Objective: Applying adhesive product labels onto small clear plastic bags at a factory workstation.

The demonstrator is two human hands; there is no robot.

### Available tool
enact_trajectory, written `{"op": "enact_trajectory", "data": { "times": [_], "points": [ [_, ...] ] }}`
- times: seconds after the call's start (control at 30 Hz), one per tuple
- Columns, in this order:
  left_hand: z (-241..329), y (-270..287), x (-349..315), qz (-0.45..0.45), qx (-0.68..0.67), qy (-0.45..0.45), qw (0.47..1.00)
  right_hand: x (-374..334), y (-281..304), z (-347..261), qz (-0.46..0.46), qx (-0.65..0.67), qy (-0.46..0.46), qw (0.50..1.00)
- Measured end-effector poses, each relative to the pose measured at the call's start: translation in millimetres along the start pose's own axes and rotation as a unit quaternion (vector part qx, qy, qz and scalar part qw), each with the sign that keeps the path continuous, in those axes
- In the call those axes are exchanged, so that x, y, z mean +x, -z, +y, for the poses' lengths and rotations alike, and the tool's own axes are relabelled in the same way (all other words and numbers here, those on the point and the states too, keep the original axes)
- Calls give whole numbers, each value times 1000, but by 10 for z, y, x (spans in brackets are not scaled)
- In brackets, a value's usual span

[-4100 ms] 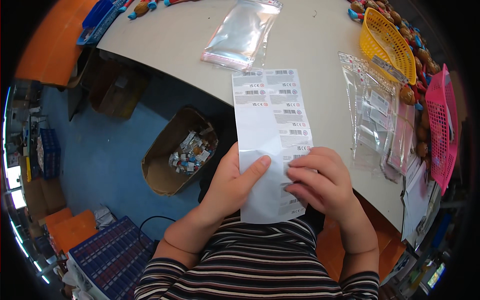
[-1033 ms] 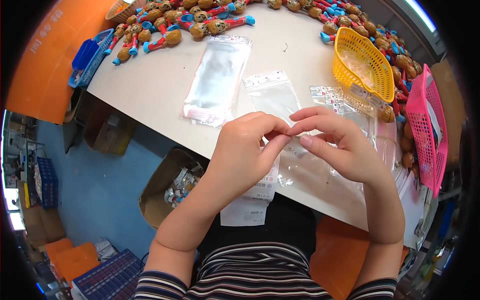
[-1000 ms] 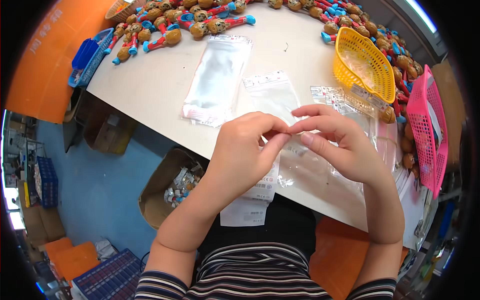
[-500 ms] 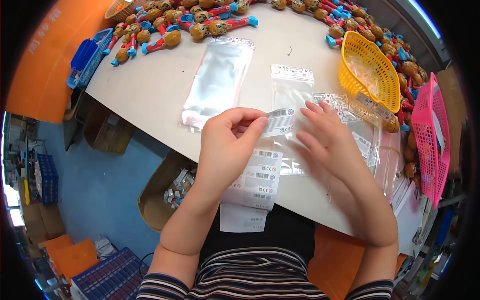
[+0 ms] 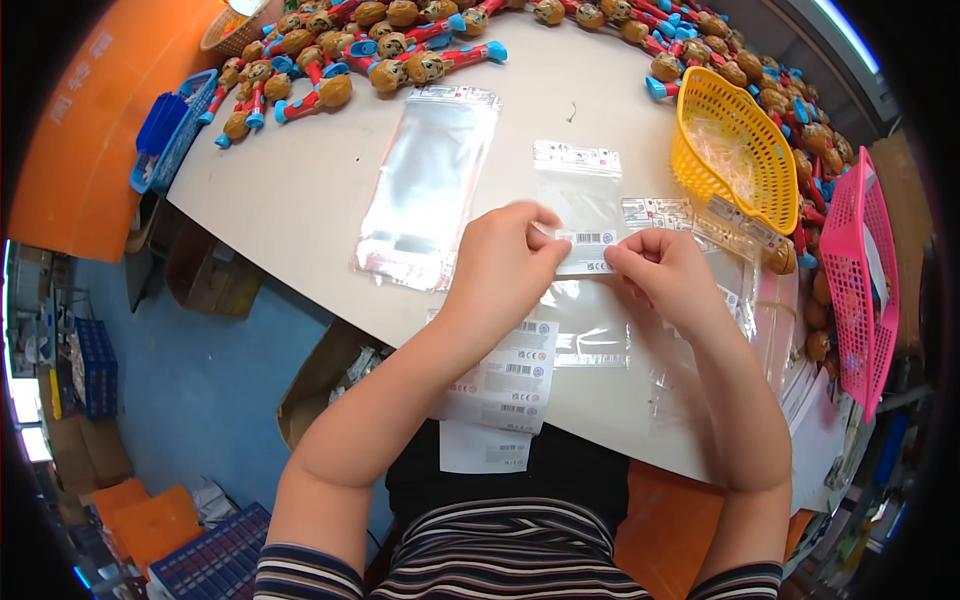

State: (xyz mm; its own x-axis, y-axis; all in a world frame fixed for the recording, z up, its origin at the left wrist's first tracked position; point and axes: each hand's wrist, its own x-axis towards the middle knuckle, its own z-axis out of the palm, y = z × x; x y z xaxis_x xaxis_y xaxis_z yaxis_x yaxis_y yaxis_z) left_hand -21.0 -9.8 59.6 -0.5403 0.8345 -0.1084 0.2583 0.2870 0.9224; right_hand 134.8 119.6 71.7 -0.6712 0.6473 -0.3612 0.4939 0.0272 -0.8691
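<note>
Between both hands I hold a small white barcode label (image 5: pixel 587 252) by its two ends. My left hand (image 5: pixel 515 255) pinches its left end, and my right hand (image 5: pixel 660 268) pinches the right end. Directly beneath it on the table lies a clear plastic bag (image 5: pixel 578 195) with a printed header strip. A sheet of similar labels (image 5: pixel 500 385) hangs over the table's near edge, partly behind my left forearm. Left of the bag rests a stack of clear plastic bags (image 5: pixel 430 185).
Many toy figures (image 5: pixel 420 68) with brown heads and red-and-blue parts line the table's (image 5: pixel 250 190) far edge. To the right stand a yellow basket (image 5: pixel 690 160) and a pink basket (image 5: pixel 858 290). A blue basket (image 5: pixel 165 165) is at the left edge, an open cardboard box (image 5: pixel 310 390) below.
My right hand has closed on the label's right end; before, its fingers were spread beside it. Both hands and the label have shifted slightly right, over the bag.
</note>
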Motion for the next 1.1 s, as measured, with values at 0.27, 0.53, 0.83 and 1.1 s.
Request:
{"op": "enact_trajectory", "data": {
  "times": [0.27,0.53,0.83,1.1],
  "points": [
    [10,-81,131,5,69,-16,997,76,-5,92,11,-28,-18,999],
    [-65,-85,156,22,59,-37,997,100,-12,102,15,-12,-24,1000],
    [-77,-123,157,26,78,-39,996,86,-59,101,27,-16,-24,999],
    [-200,-166,220,48,128,-100,986,-49,-208,54,150,-299,79,939]
  ]
}}
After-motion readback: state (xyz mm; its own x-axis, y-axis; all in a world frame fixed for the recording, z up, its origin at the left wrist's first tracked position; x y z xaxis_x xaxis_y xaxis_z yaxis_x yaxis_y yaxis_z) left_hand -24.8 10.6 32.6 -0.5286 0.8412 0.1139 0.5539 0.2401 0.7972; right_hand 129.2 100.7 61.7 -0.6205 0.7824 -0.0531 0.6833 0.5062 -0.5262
